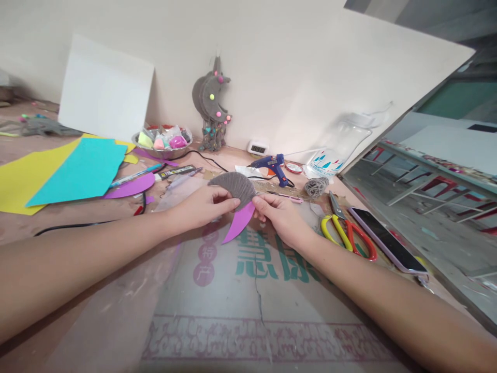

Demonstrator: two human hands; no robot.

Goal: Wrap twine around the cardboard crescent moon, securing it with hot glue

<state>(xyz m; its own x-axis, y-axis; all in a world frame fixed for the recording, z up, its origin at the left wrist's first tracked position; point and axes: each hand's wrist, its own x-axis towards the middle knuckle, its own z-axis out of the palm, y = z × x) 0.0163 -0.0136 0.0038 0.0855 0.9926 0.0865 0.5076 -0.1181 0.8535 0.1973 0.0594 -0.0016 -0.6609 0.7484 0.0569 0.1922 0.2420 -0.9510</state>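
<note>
A crescent moon cutout (239, 221) of purple sheet is held up over the printed plastic sheet, its upper part wrapped in grey yarn (236, 186) and its lower tip bare. My left hand (207, 207) pinches the yarn-covered part between thumb and fingers. With thumb and fingertips closed, my right hand (277, 212) grips the right edge where the wrapping ends. A strand of grey yarn (258, 295) trails down over the printed sheet (233, 305) below. Behind my right hand lies a grey yarn ball (316, 187).
Scissors (345, 228) and a phone (388, 241) lie at right. A blue glue gun (275, 168), a craft knife (285, 197) and a small clock (258, 147) are behind. Coloured sheets (81, 171) and a bowl (163, 150) sit at left. A finished moon hanging (212, 103) is on the wall.
</note>
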